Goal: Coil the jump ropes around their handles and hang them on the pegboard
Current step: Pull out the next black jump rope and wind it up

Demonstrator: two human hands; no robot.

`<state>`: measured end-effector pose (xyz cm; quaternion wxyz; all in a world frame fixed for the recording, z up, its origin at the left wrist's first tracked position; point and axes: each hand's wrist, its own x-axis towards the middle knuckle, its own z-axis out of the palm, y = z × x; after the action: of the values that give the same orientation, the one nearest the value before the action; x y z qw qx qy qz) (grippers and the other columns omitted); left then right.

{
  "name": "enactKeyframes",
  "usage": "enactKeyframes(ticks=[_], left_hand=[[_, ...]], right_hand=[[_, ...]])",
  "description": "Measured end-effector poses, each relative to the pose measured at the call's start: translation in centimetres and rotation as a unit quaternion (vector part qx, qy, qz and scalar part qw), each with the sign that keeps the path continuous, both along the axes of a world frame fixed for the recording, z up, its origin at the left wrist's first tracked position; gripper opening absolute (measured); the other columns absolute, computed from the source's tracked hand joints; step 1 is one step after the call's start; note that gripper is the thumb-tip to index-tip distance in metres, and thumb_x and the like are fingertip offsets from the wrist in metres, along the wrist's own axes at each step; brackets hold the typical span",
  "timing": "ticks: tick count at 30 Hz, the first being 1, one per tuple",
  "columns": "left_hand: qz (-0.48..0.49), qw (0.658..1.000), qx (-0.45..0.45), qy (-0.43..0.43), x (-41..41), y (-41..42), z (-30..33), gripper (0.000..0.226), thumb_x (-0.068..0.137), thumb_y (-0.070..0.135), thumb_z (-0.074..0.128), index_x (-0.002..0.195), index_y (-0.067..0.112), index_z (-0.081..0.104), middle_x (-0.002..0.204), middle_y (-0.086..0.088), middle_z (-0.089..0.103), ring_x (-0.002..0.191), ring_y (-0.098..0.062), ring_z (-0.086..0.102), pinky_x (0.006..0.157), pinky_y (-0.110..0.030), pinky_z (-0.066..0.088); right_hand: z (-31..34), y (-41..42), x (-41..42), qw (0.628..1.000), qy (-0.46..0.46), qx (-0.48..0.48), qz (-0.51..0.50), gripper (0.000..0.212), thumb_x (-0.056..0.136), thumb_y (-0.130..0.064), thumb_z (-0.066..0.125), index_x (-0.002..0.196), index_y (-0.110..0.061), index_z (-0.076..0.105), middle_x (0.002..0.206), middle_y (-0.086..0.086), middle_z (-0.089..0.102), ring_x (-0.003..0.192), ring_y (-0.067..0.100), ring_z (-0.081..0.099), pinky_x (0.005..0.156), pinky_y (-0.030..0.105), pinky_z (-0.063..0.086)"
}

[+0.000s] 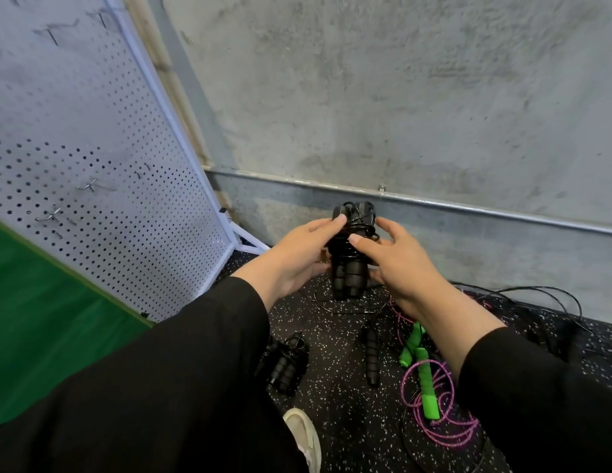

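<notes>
Speckled floor (335,397): black rope bundle (350,254) gripped between left hand (297,257) and right hand (400,261).

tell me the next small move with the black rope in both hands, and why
Probably tuck the loose end under the wraps. The black jump rope is already wound around its paired handles, gripped by the left hand and right hand, yet a strand trails to the floor, and the pegboard hooks hold nothing.
</notes>
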<state>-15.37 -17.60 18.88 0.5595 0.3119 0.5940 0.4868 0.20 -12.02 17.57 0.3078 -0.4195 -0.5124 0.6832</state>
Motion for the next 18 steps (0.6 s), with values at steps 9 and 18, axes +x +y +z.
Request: enactKeyframes(ticks=[9,18], left_hand=[[0.009,1.0,0.005,0.026,-0.4,0.0,-1.1,0.024,0.099,0.036,0.064,0.112,0.018,0.073,0.109,-0.003,0.076,0.103,-0.021,0.068,0.097,-0.04,0.05],[-0.002,0.999,0.033,0.008,-0.2,-0.4,-0.8,0.031,0.1,0.033,0.063,0.124,0.014,0.067,0.126,-0.012,0.07,0.11,-0.019,0.066,0.108,-0.043,0.046]], right_hand=[[-0.1,-0.4,-0.6,0.999,-0.031,0.017,0.017,0.081,0.065,-0.05,0.083,0.139,-0.034,0.052,0.13,-0.01,0.065,0.107,0.018,0.071,0.093,0.061,0.056],[0.6,0.1,0.5,0.994,-0.05,0.053,0.077,0.049,0.072,-0.045,0.081,0.117,-0.03,0.07,0.111,-0.001,0.075,0.105,0.027,0.072,0.085,0.067,0.055]])
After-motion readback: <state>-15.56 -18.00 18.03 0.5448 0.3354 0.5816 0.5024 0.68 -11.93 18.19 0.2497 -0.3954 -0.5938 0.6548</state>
